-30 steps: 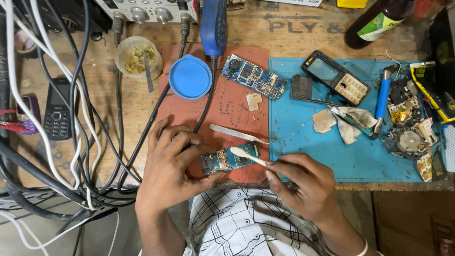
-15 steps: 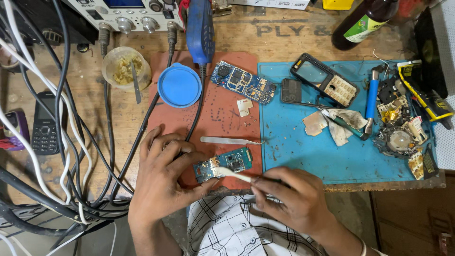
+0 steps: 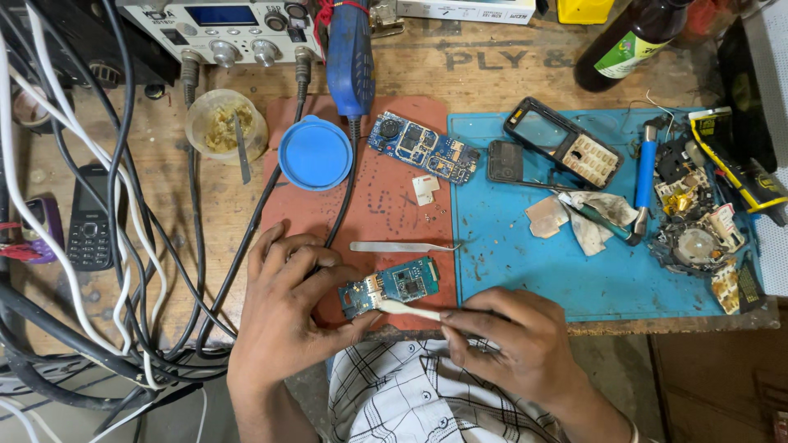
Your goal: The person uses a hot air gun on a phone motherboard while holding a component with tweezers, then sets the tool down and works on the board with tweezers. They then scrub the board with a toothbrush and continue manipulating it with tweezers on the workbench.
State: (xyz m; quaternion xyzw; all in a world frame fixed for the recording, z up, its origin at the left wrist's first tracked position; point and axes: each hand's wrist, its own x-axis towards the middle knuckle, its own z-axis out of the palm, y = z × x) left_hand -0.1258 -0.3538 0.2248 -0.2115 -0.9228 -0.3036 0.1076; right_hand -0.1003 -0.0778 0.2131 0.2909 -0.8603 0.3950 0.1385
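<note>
**A:** What's on the bench, big stuff first?

**B:** Wooden workbench [image 3: 509, 61]. Bench power unit [image 3: 222, 29] at the far edge, thick cable bundle [image 3: 123, 271] down the left side. Blue mat [image 3: 525, 262] on the right, red mat [image 3: 394, 209] in the middle. Dark bottle [image 3: 628, 41] far right.

**A:** On the mats?

**B:** Blue mat — an opened phone housing [image 3: 562, 143] and a heap of stripped parts [image 3: 698, 221] at its right end. Red mat — a blue round lid [image 3: 315, 152], a bare blue circuit board [image 3: 423, 148] at the far edge, tweezers [image 3: 402, 246] lying flat in the middle.

**A:** Hands?

**B:** I see the left hand [image 3: 283, 316] gripping a small green circuit board [image 3: 390, 287] by its left end, at the near edge of the red mat. Right hand [image 3: 513, 340] is closed around a white brush [image 3: 410, 309] — its tip is touching the near edge of that board.

**A:** Anything else?

**B:** Black keypad phone [image 3: 89, 220] far left among the cables, and a plastic cup [image 3: 226, 125] near the power unit.
</note>
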